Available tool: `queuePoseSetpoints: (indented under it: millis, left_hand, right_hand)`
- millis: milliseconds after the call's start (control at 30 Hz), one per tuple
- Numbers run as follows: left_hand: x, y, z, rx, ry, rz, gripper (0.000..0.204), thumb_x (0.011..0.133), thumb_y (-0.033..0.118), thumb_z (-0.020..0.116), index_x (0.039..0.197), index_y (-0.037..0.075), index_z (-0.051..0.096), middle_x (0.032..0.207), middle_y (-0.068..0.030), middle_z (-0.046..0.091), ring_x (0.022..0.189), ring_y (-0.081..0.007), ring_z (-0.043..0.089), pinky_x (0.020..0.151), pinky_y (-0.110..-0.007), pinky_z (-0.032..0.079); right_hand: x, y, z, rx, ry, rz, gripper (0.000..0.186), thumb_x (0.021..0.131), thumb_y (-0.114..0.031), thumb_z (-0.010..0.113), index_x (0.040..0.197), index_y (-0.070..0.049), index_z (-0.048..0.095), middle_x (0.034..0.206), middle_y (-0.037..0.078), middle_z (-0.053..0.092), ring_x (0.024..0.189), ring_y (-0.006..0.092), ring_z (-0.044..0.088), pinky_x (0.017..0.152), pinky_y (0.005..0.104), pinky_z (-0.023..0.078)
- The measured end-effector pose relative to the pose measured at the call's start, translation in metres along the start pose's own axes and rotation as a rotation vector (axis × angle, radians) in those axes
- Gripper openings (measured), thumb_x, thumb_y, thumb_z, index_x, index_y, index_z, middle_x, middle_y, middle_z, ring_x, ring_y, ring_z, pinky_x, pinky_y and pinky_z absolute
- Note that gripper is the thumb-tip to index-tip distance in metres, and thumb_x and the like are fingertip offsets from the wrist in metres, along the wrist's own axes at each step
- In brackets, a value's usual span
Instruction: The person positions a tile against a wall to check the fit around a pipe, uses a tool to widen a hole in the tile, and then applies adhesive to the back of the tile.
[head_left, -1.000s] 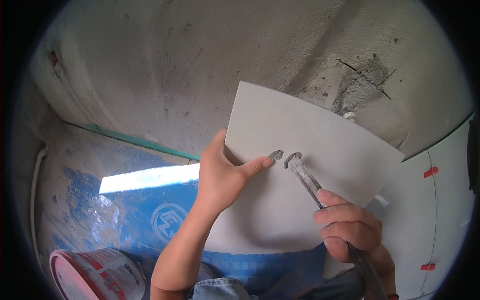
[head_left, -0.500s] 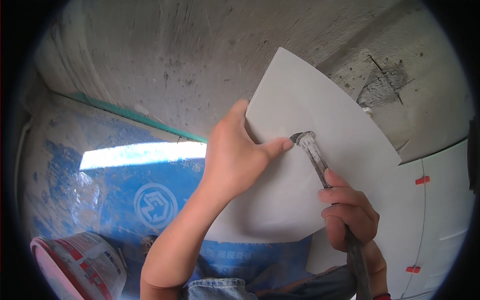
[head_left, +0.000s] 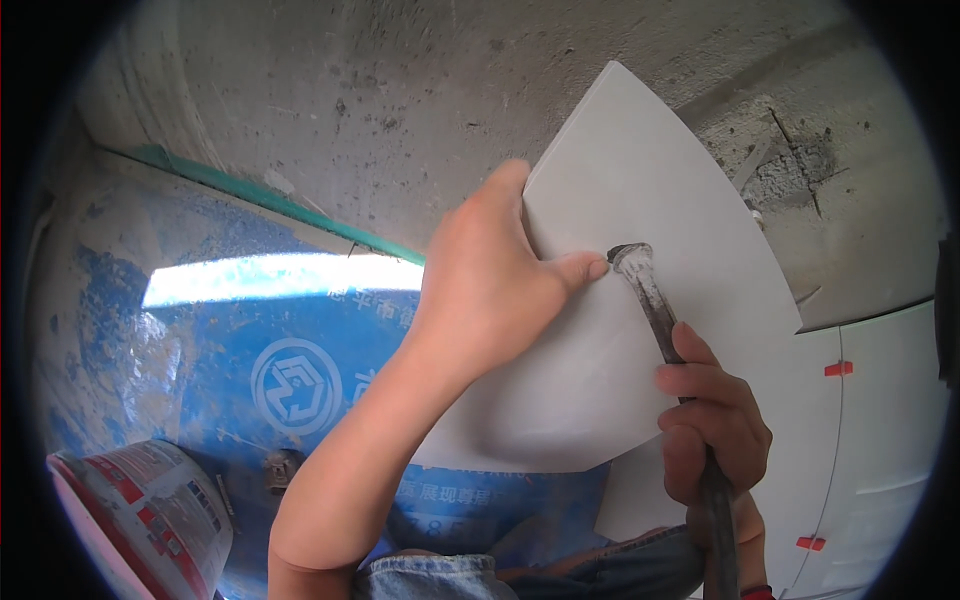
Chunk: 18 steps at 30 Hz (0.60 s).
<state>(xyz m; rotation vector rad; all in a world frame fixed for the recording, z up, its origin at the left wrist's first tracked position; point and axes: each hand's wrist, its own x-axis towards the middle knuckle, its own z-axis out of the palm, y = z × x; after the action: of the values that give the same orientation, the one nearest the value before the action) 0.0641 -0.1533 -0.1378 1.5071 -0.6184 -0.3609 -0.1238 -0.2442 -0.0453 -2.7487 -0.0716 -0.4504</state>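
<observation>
1. One wide fisheye camera, worn on the head, looks down at both hands (head_left: 485,275) from within arm's reach.
2. It faces the grey wall (head_left: 380,110) and blue floor covering (head_left: 215,370).
3. Forearms (head_left: 375,450) enter from below.

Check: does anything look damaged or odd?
Yes: upper right, dark slits cross a rough patch, unlike the smoother wall around it. On the pale panel, a dark spot by the tool's head may be a hole.

white lettering (head_left: 455,494), emblem (head_left: 296,386) on blue sheet (head_left: 210,385), labelled bucket (head_left: 165,500)
</observation>
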Motion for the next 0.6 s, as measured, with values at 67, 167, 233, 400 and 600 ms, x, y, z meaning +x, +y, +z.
queuePoseSetpoints:
  millis: [67,167,233,400,600]
  left_hand:
    - [0.0014,0.0013,0.0002,0.011,-0.006,0.001,0.047,0.071,0.011,0.082,0.109,-0.004,0.058,0.091,-0.0152,0.069,0.085,-0.0223,0.067,0.077,-0.034,0.053]
    - [0.0004,0.0016,-0.0009,0.011,-0.008,0.001,0.046,0.072,0.01,0.081,0.109,-0.003,0.058,0.092,-0.0147,0.069,0.085,-0.0226,0.067,0.078,-0.034,0.053]
    - [0.0006,0.0017,-0.0016,-0.007,-0.002,0.006,0.046,0.072,0.01,0.081,0.109,-0.003,0.058,0.093,-0.0145,0.069,0.085,-0.0227,0.067,0.078,-0.034,0.053]
    - [0.0009,-0.0001,-0.0012,0.011,-0.008,0.005,0.045,0.072,0.009,0.08,0.109,-0.004,0.058,0.093,-0.0149,0.069,0.085,-0.0224,0.067,0.077,-0.034,0.054]
    - [0.0016,-0.0036,-0.0014,-0.013,-0.013,0.002,0.044,0.072,0.009,0.08,0.108,-0.004,0.058,0.091,-0.0148,0.069,0.083,-0.0221,0.068,0.076,-0.034,0.054]
  right_hand:
    - [-0.0027,0.0011,-0.0028,0.017,0.02,-0.025,0.015,0.092,-0.011,0.065,0.084,0.0,0.057,0.112,0.019,0.065,0.119,0.0395,0.057,0.1,0.0442,0.051]
    - [-0.0004,0.0002,0.0012,0.022,0.023,-0.025,0.016,0.092,-0.012,0.064,0.084,0.0,0.057,0.112,0.019,0.065,0.12,0.0389,0.057,0.1,0.0437,0.05]
    - [0.0001,-0.0024,0.0009,0.0,0.005,-0.002,0.017,0.093,-0.012,0.064,0.083,0.0,0.057,0.112,0.019,0.065,0.119,0.0388,0.058,0.101,0.0435,0.05]
    - [0.0005,-0.0011,0.0042,-0.014,0.021,0.003,0.014,0.092,-0.009,0.064,0.083,0.0,0.057,0.112,0.019,0.065,0.12,0.0391,0.057,0.1,0.0443,0.05]
    - [-0.0004,-0.0051,0.0044,0.012,-0.004,0.009,0.014,0.092,-0.01,0.064,0.085,0.0,0.057,0.114,0.019,0.065,0.122,0.0388,0.056,0.101,0.0439,0.05]
